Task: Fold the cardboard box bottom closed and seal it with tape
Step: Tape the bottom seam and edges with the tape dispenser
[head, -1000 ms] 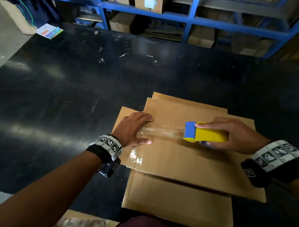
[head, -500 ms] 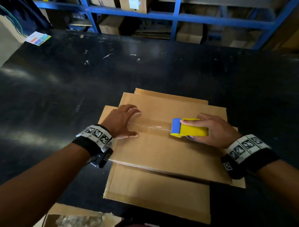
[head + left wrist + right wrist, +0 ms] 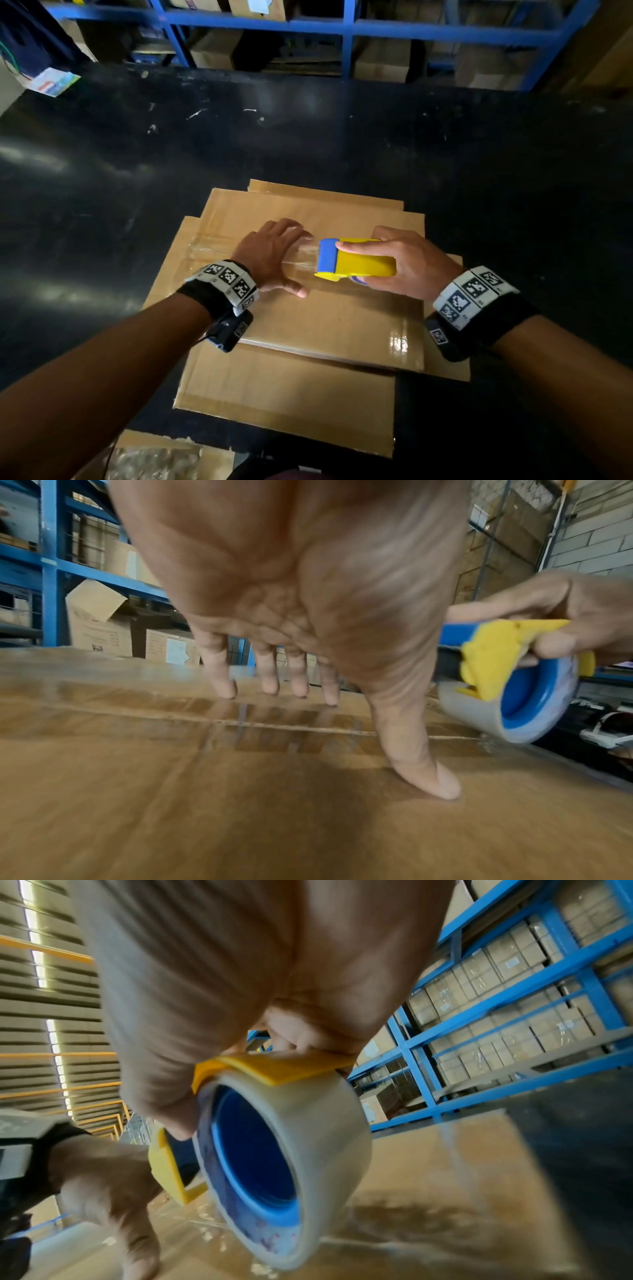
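A brown cardboard box (image 3: 318, 329) lies flattened on the black table, its flaps folded shut along a middle seam (image 3: 291, 727). A strip of clear tape (image 3: 212, 248) runs along the seam from the left edge. My left hand (image 3: 274, 257) presses flat on the tape with spread fingers (image 3: 222, 683) and thumb (image 3: 421, 772) touching the cardboard. Just to its right, my right hand (image 3: 407, 263) grips a yellow and blue tape dispenser (image 3: 352, 262) holding a clear tape roll (image 3: 284, 1172), lifted slightly above the box, with tape stretched from its front edge to the seam.
The black table (image 3: 308, 144) stretches wide around the box. Blue shelving (image 3: 346, 31) stacked with cartons stands beyond its far edge. A colourful leaflet (image 3: 54, 82) lies at the far left corner. Another carton with plastic wrap (image 3: 154, 459) sits at the near edge.
My left hand has slid right along the taped seam toward the dispenser, leaving laid tape behind it. The dispenser sits close to the left fingertips and is raised off the cardboard.
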Available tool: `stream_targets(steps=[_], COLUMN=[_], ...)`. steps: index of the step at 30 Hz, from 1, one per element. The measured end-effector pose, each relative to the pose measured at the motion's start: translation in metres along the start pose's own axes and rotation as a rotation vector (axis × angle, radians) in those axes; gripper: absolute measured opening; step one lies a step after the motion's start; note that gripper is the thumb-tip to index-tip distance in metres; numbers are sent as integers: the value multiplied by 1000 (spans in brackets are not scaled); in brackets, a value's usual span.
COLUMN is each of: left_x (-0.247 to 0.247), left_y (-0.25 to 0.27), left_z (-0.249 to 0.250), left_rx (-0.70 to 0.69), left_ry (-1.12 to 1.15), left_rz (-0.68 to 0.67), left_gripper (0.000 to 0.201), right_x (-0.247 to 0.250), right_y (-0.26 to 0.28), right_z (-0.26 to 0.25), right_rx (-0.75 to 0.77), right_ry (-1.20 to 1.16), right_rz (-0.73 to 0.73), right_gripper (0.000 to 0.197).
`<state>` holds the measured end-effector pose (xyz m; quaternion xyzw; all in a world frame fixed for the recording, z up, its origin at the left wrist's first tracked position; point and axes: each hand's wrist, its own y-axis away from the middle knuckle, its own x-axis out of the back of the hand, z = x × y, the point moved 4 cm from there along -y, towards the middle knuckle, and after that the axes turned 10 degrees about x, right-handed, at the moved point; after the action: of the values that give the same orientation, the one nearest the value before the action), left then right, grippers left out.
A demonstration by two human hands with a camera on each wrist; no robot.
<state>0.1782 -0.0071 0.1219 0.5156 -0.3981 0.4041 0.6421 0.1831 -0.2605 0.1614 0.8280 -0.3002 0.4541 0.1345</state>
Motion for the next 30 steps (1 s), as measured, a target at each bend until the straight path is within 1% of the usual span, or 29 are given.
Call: stream_targets(steps=[3,6,9,14,23,30], left_x=[2,4,5,8,9,9], left_y=[2,3,2,4,5,5], left_z=[3,7,15,19,19,18], left_rx=[14,15,12,20,19,26], left_ry=[1,-36,-28,-33,-33,-14], left_rz=[-20,-17,-32,-35,-36,-41], left_gripper=[112,113,113,113,114,114], right_x=[23,45,53,60,61,62], right_y=[39,84,110,121,123,125], right_z=[27,56,66,78,83,81], right_rx=[-54,-111,-91,-79,-63,-55], right_ry=[-2,40,47,86,59,65], right_rz=[-28,-106,-154,-126,-120,-126], right_gripper=[66,73,75,80,72,74])
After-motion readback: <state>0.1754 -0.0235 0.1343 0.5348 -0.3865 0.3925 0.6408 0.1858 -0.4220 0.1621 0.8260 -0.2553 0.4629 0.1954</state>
